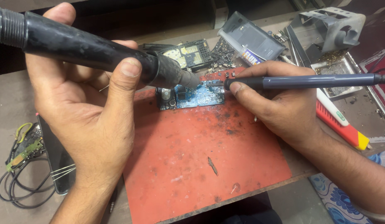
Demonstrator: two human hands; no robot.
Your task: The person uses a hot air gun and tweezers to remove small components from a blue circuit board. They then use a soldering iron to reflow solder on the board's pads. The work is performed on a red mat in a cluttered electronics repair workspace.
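My left hand [82,110] grips a thick black hot-air wand [88,47], its metal nozzle pointing down at a small blue circuit board [198,96]. My right hand [279,105] holds a slim dark soldering iron [317,81] like a pen, its tip touching the board's upper edge. The board lies at the far edge of a scorched red work mat [201,157].
Behind the mat lie another circuit board [188,54], a grey plastic case [250,39], loose small parts and a metal tray [339,68]. A grey tool stand [333,25] is far right. A red and white tool [339,122] lies right. A phone [55,161] and cables [22,182] lie left.
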